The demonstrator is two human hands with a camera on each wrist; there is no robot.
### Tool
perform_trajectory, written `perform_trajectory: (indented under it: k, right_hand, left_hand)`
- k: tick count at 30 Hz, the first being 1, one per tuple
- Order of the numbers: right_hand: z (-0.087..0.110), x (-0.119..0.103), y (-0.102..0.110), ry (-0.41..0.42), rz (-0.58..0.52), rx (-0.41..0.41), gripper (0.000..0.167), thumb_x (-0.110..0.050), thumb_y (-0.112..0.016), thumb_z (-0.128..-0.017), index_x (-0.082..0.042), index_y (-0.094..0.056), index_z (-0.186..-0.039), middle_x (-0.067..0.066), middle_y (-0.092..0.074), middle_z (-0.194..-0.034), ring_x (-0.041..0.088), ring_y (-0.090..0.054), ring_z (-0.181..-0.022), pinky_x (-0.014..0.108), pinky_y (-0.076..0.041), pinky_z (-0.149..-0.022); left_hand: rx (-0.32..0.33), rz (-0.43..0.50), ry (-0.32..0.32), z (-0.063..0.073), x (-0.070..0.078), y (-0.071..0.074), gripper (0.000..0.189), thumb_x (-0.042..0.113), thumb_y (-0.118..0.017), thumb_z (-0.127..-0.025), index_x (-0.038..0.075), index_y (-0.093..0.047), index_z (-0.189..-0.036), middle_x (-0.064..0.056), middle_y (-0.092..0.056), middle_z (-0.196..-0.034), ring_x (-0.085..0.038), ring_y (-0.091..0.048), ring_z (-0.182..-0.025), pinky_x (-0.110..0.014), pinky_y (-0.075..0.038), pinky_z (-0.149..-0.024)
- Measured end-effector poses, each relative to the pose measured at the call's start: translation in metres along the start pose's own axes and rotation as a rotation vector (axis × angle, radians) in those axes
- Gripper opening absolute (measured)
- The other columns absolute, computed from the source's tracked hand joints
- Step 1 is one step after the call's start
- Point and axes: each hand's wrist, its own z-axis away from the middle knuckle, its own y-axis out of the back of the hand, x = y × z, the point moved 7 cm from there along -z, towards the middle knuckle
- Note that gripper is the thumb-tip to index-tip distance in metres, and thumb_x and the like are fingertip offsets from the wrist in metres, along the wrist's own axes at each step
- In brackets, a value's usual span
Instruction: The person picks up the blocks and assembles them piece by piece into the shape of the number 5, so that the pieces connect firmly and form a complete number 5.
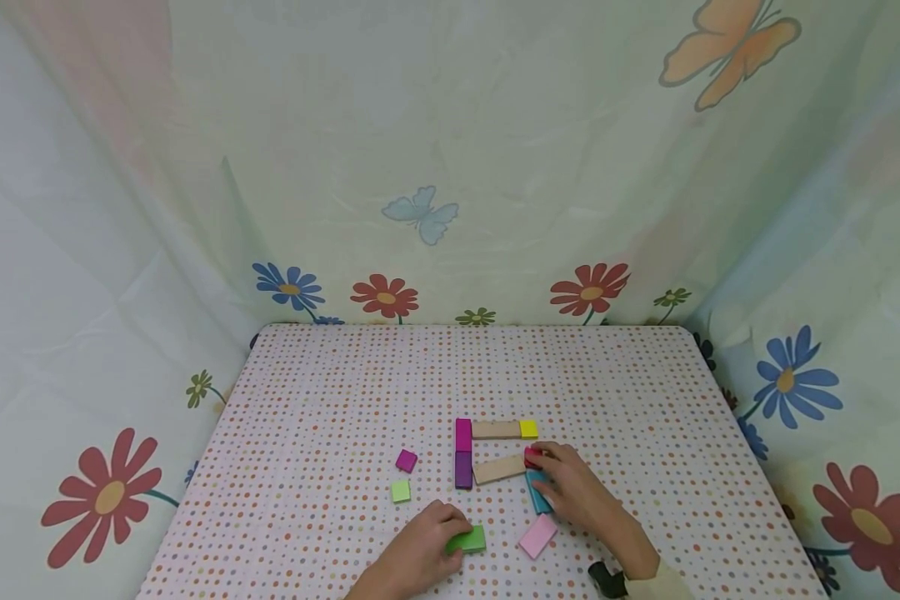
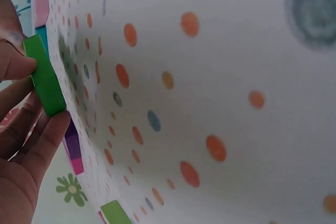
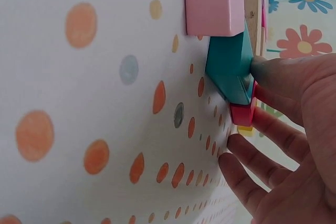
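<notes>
My left hand grips a green block near the table's front; in the left wrist view, thumb and fingers hold this green block by its sides. My right hand has its fingertips on a small red block, with the thumb against a teal block. In the right wrist view the red block sits at the end of the teal block. A plain wooden block slants from the purple block to the red one. A pink block lies just below the teal.
A magenta block continues above the purple one; another wooden block runs right to a yellow cube. Left of these lie a magenta cube and a light green cube. The dotted table meets a printed curtain.
</notes>
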Motion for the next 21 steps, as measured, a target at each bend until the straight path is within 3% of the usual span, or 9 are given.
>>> perform_trajectory:
  k: [6, 12, 18, 21]
  right_hand:
    - [0.000, 0.001, 0.000, 0.005, 0.003, 0.006, 0.043, -0.015, -0.078, -0.096, -0.005, -0.070, -0.137, 0.014, -0.062, -0.147, 0.034, -0.058, -0.134, 0.055, -0.052, -0.111]
    - [-0.002, 0.003, -0.001, -0.016, 0.004, -0.001, 0.043, -0.015, -0.077, -0.097, -0.006, -0.070, -0.138, 0.013, -0.061, -0.148, 0.033, -0.058, -0.134, 0.055, -0.052, -0.112]
    - [-0.002, 0.001, -0.001, -0.018, 0.005, -0.009, 0.042, -0.015, -0.077, -0.097, -0.005, -0.070, -0.137, 0.013, -0.062, -0.147, 0.033, -0.058, -0.133, 0.054, -0.052, -0.112]
    - [-0.001, 0.001, -0.002, -0.013, 0.014, -0.007, 0.041, -0.015, -0.077, -0.097, -0.005, -0.071, -0.137, 0.013, -0.062, -0.147, 0.033, -0.058, -0.133, 0.053, -0.052, -0.112]
  left_hand:
    - [-0.042, 0.005, -0.013, 0.001, 0.000, -0.007, 0.029, 0.014, -0.079, -0.091, 0.010, -0.079, -0.119, 0.004, -0.072, -0.115, -0.002, -0.060, -0.102, -0.014, -0.054, -0.087]
    - [-0.043, -0.033, -0.056, 0.003, -0.003, -0.014, 0.028, 0.018, -0.077, -0.095, 0.010, -0.077, -0.122, 0.002, -0.071, -0.116, -0.006, -0.060, -0.102, -0.020, -0.055, -0.084]
    - [-0.071, -0.021, -0.001, 0.002, -0.001, -0.008, 0.031, 0.019, -0.081, -0.094, 0.011, -0.077, -0.123, 0.003, -0.073, -0.118, -0.004, -0.062, -0.106, -0.017, -0.056, -0.090]
    - [-0.075, -0.027, -0.005, 0.002, 0.002, -0.008, 0.026, 0.018, -0.081, -0.093, 0.013, -0.079, -0.119, 0.005, -0.074, -0.116, -0.003, -0.063, -0.105, -0.016, -0.055, -0.090]
